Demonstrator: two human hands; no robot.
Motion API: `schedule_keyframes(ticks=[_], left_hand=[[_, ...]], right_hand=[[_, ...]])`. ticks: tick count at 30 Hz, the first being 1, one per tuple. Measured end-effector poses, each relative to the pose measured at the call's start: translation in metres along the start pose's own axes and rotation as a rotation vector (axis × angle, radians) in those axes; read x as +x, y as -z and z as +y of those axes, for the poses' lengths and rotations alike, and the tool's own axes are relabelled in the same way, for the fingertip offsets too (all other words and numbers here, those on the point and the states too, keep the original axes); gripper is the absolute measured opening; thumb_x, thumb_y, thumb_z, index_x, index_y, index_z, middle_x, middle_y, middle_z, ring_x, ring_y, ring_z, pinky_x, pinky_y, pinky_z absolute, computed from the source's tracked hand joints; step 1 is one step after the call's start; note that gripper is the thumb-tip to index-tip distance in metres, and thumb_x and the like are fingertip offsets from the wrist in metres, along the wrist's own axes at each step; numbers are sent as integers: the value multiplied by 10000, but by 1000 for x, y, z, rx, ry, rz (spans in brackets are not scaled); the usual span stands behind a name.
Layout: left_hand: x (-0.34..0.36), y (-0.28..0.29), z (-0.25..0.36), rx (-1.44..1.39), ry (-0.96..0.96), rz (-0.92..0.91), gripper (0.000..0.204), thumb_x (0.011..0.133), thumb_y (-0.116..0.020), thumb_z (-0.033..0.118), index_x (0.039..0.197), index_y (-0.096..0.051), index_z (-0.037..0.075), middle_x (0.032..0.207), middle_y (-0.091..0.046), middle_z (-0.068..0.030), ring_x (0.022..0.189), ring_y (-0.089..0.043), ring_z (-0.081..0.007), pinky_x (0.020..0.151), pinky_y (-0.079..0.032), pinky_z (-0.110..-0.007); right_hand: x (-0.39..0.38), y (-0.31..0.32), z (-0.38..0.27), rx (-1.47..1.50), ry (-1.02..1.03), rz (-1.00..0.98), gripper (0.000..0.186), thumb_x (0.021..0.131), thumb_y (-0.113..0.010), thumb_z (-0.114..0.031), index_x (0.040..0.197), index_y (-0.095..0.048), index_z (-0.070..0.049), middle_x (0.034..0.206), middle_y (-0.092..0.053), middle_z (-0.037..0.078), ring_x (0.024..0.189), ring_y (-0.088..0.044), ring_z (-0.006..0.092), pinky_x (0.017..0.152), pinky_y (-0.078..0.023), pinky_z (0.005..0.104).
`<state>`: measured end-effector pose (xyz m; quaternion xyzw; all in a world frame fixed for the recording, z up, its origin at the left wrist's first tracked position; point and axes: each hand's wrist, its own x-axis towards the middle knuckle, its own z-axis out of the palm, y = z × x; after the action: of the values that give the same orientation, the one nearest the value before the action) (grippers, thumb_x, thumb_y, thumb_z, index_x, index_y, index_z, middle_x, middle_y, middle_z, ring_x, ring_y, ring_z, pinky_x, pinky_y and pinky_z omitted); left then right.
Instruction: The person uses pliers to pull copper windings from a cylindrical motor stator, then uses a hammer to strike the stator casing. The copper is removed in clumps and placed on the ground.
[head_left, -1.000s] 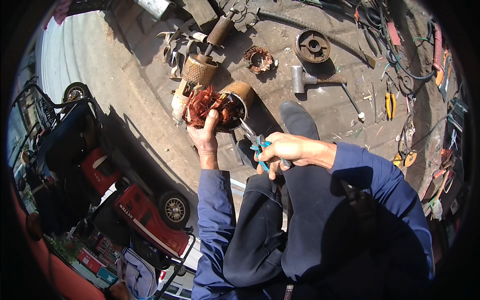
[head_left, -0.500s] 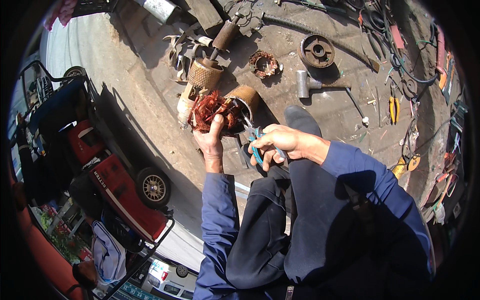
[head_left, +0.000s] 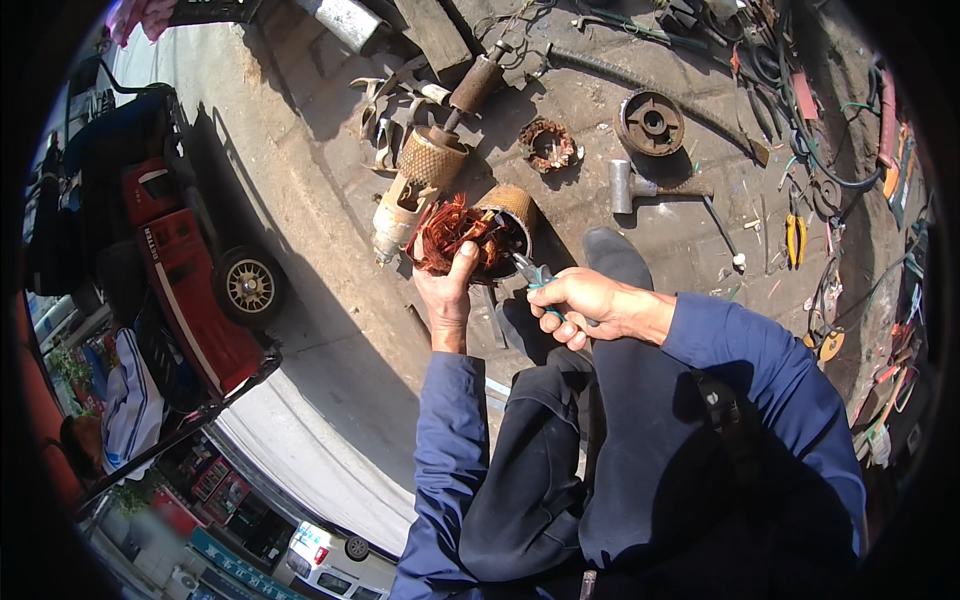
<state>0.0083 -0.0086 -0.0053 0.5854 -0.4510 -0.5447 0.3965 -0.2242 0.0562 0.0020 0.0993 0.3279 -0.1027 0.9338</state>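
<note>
My left hand (head_left: 447, 300) grips a tangled bundle of red copper windings (head_left: 448, 235) at the open end of a perforated, tan metal cylinder (head_left: 510, 202), thumb over the wire. My right hand (head_left: 590, 305) is closed on long-nosed pliers (head_left: 530, 268) with blue handles. Their tips reach the windings at the cylinder's right rim; whether they grip wire is unclear. Just behind the bundle lies another knurled-looking tan cylinder (head_left: 430, 155) on a shaft, with a pale housing (head_left: 398, 210) attached at its lower end.
On the grimy pavement (head_left: 330, 280) lie a mallet (head_left: 625, 187), a round metal cover (head_left: 640, 122), a corroded ring (head_left: 548, 145), yellow pliers (head_left: 796, 238), a rod and tangled cables. At left stand a red wheeled vehicle (head_left: 185, 280) and a person in a striped top (head_left: 135, 385).
The view has shifted, so surroundings sit further right and higher on the left. My right hand has closed its fingers further round the pliers' handles. My left hand keeps its grip.
</note>
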Motion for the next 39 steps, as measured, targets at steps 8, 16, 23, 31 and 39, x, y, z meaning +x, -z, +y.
schedule_keyframes(ticks=[8,16,23,31,39], left_hand=[[4,3,8,-55,71,12,476,956,-805,123,1382,-662,-31,1211,-762,-87,1021,-718,-158,902,-592,-297],[1,2,4,-20,20,48,448,982,-786,181,1367,-685,-25,1228,-761,-94,1065,-710,-175,950,-577,-323],[-13,-14,2,114,-117,101,511,1049,-746,278,1451,-631,-16,1391,-697,-129,1248,-649,-245,1118,-491,-395],[-13,-5,4,155,-221,-44,1197,846,-979,268,1704,-187,3,1545,-570,-206,1380,-620,-301,1223,-475,-448],[-12,-10,9,240,-133,-41,880,844,-928,80,1583,-465,-41,1426,-680,-178,1243,-706,-263,1104,-554,-391]], right_hand=[[18,26,14,-1283,697,522,285,985,-691,-172,1094,-568,61,865,-702,347,879,-708,556,770,-553,592],[-19,3,8,-1530,791,724,323,846,-763,-101,1099,-598,13,960,-706,260,889,-695,518,749,-549,577],[-56,-8,-50,-1931,1227,865,280,686,-747,-24,931,-612,-9,883,-644,175,834,-693,404,731,-571,507],[-58,1,-80,-1747,772,749,308,739,-745,-119,1030,-700,-27,946,-689,178,975,-683,436,807,-517,551],[-91,9,-64,-2131,922,823,197,804,-736,-97,959,-708,20,945,-693,199,947,-655,417,804,-500,501]])
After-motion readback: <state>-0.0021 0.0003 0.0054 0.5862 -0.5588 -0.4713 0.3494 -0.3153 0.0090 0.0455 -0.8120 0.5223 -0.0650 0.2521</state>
